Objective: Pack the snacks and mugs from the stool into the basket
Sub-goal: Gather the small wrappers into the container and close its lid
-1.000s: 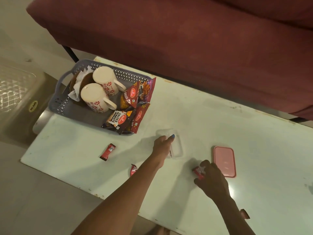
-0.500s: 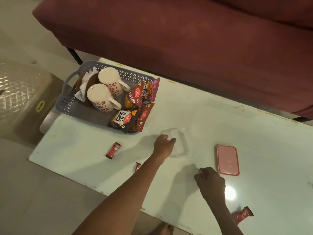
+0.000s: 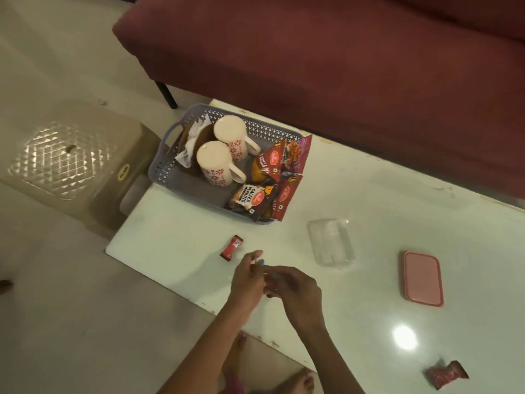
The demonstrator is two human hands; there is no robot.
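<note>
Indoors, a pale green desk (image 3: 369, 200) stands before a maroon sofa (image 3: 341, 66), a beige stool (image 3: 65, 163) beside it. The grey basket (image 3: 162, 172) holds two floral mugs (image 3: 216, 163) and red snack packets (image 3: 267, 189). Both hands meet, left grip (image 3: 248, 280) and right grip (image 3: 295, 288) pinching something small, unidentifiable.

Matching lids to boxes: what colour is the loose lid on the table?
Pink, the lid, seen in the head view.

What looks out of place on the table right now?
Two small red wrappers lie loose on the table: one near the hands, one crumpled at the near right edge. The clear container sits open, its pink lid apart.
</note>
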